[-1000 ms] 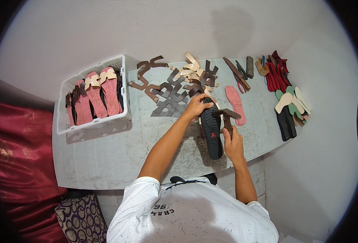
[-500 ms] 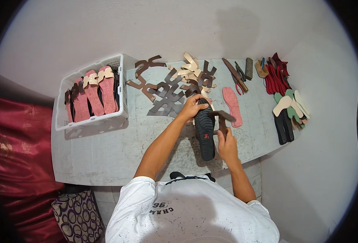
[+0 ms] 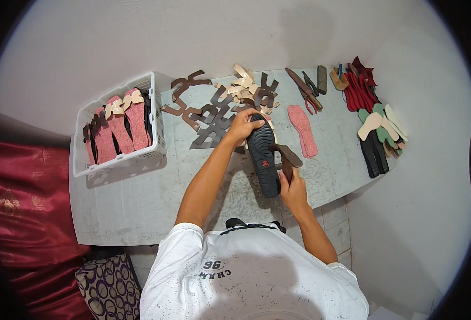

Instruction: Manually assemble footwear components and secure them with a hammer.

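Note:
My left hand (image 3: 244, 126) is closed round the upper end of a sandal (image 3: 263, 160), its black ridged sole turned up. A small red mark shows near the lower end of that sole. In my right hand (image 3: 294, 191) is a hammer (image 3: 286, 158), gripped by its handle, its head at the sole's right edge; whether they touch, I cannot tell. To the right of the hammer lies a pink insole (image 3: 302, 131). Just beyond my left hand, dark grey and brown strap pieces (image 3: 215, 117) and shiny beige strap pieces (image 3: 245, 80) are heaped loosely.
A white basket (image 3: 160, 138) with several pink-topped sandals stands at the table's (image 3: 123, 208) left. Pincers (image 3: 309, 102), a knife-like tool (image 3: 302, 88) and a dark block (image 3: 322, 80) lie at the back. Red pieces (image 3: 359, 98) and black, green and cream pieces (image 3: 371, 160) are piled at the right.
The sandal, hammer and both hands appear slightly higher and farther left, but the whole view has shifted a little too. Both grips stay the same.

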### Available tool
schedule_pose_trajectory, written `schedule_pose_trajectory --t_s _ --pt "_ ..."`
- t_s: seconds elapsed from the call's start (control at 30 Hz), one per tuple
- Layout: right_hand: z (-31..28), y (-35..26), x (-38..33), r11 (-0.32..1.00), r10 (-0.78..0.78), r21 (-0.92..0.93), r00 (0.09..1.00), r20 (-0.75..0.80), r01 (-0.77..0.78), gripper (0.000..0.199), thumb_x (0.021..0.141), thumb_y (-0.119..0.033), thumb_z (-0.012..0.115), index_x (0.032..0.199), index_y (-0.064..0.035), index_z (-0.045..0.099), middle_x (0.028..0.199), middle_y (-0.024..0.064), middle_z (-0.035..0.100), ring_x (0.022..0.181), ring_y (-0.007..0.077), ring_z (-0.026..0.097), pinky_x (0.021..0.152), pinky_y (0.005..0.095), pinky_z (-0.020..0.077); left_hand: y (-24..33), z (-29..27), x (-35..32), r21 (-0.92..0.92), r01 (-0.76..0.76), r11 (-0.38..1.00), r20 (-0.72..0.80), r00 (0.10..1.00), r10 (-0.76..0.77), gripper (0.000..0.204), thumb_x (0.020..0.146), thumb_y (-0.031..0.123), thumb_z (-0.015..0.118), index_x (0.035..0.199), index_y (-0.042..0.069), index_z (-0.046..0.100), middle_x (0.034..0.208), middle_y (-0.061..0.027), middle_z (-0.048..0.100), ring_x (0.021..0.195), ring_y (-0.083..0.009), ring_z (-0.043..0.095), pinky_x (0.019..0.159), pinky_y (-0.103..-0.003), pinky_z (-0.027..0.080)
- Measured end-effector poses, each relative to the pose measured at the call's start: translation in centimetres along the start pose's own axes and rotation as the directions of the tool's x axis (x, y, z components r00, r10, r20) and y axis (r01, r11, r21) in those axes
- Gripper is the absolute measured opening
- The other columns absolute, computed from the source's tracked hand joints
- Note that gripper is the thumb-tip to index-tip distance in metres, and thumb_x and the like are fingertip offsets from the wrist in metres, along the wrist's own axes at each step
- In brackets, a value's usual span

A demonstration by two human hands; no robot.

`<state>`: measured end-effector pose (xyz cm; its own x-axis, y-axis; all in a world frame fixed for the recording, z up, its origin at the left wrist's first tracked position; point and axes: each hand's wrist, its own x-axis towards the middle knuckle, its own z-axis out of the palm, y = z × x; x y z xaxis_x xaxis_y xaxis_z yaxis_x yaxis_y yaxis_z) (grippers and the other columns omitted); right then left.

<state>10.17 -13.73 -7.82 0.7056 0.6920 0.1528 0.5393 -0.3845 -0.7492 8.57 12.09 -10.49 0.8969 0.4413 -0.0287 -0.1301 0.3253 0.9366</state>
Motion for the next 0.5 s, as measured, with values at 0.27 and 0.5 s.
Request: schedule_pose_trajectory --t_s 0.27,0.5 --pt "-4.7 -4.8 1.5 0.944 -0.013 0.329 0.999 -0.049 0.029 0.025 0.096 -0.022 0.055 0.093 0.0029 0.056 0.055 -0.0001 0.05 0.045 0.0078 0.044 0.043 0.026 0.0348 -0.3 -0.5 0.7 0.176 -0.032 0.984 -0.057 0.997 0.042 0.018 0.082 -0.005 0.063 0.099 -0.002 0.058 0.102 -0.0104 0.068 0.089 -0.0156 0.063 0.08 -0.027 0.05" --pt "1.4 -0.5 1.2 0.968 -0.236 0.032 0.947 -0.22 0.249 0.024 0.095 -0.018 0.053 0.098 0.0056 0.052 0.062 0.0154 0.056 0.053 0.0298 0.054 0.055 0.0406 0.0455 1.0 0.6 0.9 0.139 -0.024 0.99 -0.049 0.998 0.031 0.017 0.081 -0.006 0.062 0.097 -0.001 0.06 0.104 -0.0108 0.068 0.093 -0.0154 0.062 0.085 -0.028 0.049"
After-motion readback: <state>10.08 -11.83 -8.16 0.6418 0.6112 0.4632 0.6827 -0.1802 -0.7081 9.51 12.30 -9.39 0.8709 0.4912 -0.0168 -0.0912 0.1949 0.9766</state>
